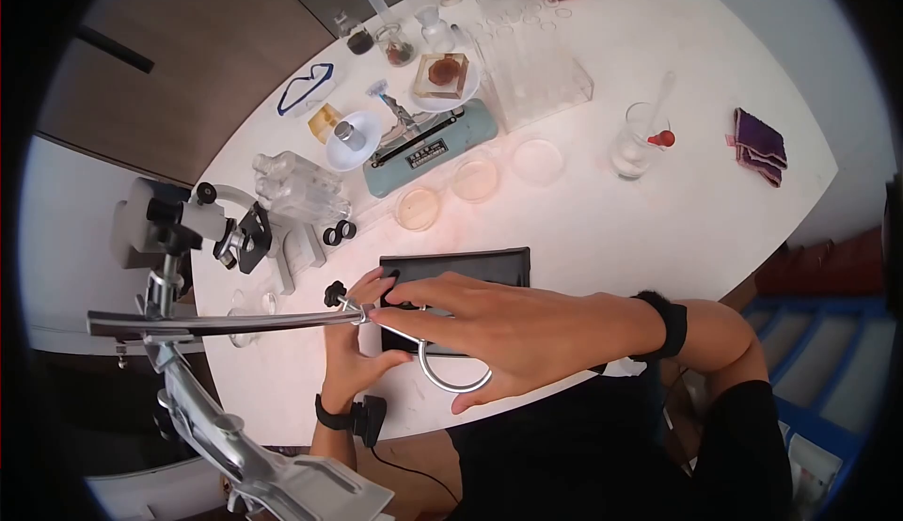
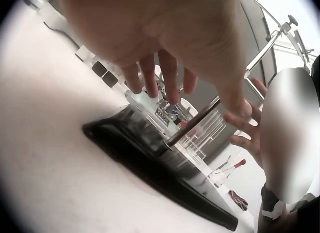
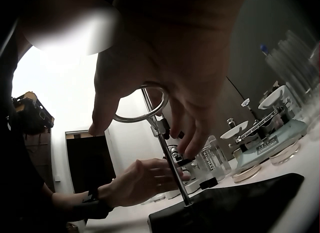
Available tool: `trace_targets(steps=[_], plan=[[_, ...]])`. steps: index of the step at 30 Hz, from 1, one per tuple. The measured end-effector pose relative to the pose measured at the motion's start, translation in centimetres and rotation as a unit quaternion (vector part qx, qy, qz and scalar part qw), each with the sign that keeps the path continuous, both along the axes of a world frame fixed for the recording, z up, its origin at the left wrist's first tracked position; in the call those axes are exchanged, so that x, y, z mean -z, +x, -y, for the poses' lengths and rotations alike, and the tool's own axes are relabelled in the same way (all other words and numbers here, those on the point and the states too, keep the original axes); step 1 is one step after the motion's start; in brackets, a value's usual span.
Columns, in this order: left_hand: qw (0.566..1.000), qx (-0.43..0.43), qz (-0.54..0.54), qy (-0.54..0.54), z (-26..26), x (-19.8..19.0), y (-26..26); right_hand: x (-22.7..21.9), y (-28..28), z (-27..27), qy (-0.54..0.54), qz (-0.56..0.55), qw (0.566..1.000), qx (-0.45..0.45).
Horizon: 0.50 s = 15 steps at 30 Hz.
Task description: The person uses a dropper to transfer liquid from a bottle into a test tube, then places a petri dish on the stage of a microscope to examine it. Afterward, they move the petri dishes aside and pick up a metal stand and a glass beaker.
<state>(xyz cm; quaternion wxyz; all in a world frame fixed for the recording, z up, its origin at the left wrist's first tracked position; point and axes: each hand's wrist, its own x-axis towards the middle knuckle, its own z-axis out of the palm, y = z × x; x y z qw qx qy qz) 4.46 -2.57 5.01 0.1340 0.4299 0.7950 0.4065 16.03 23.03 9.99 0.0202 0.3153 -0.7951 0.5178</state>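
Observation:
A metal ring stand rises from a black base (image 1: 503, 265), its rod (image 1: 254, 324) reaching toward the camera in the head view. On the rod is a ring clamp with a black knob (image 1: 335, 293) and a round metal ring (image 3: 141, 118). My right hand (image 1: 536, 338) spreads over the ring, fingers extended toward the clamp and thumb apart in the right wrist view. Beside the rod, my left hand (image 1: 350, 361) has its fingers straight and its thumb held out. Higher up the rod sits another clamp (image 1: 167, 325).
A microscope (image 1: 240, 234) and clear bottles (image 1: 301, 187) stand left. Behind are a green balance (image 1: 433, 149), petri dishes (image 1: 475, 180) and a test tube rack (image 1: 536, 79). A beaker (image 1: 632, 149) and folded purple cloth (image 1: 760, 145) lie right.

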Motion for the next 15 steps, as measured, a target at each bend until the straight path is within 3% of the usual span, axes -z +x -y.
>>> trace_targets(steps=[1, 3, 6, 8, 12, 14, 15], plan=[[1.000, -0.003, -0.002, 0.008, -1.2, -0.2, -0.4, 0.1, -0.3, 0.1, -0.006, -0.009, 1.000, -0.012], [0.986, 0.129, -0.065, -0.082, -3.2, -0.3, -0.7, 0.1, -0.7, 0.1, -0.006, -0.019, 0.999, -0.030], [0.969, 0.160, -0.132, -0.131, -4.1, -0.3, -0.9, -0.4, -1.1, -0.5, -0.036, -0.014, 0.999, -0.038], [0.972, 0.148, -0.139, -0.115, -4.0, 1.1, -0.7, -1.2, -1.4, -1.3, -0.057, 0.049, 0.996, -0.052], [0.984, 0.059, -0.127, -0.112, -2.9, 3.7, -0.2, -1.1, -2.0, -2.3, -0.040, 0.033, 0.998, -0.035], [0.981, 0.026, -0.182, -0.062, -3.4, 3.6, 1.1, -1.2, -2.2, -2.3, -0.052, 0.136, 0.988, -0.061], [0.998, 0.005, -0.020, -0.064, -3.5, 3.6, 1.9, -1.8, -2.2, -2.3, -0.046, 0.174, 0.983, -0.046]])
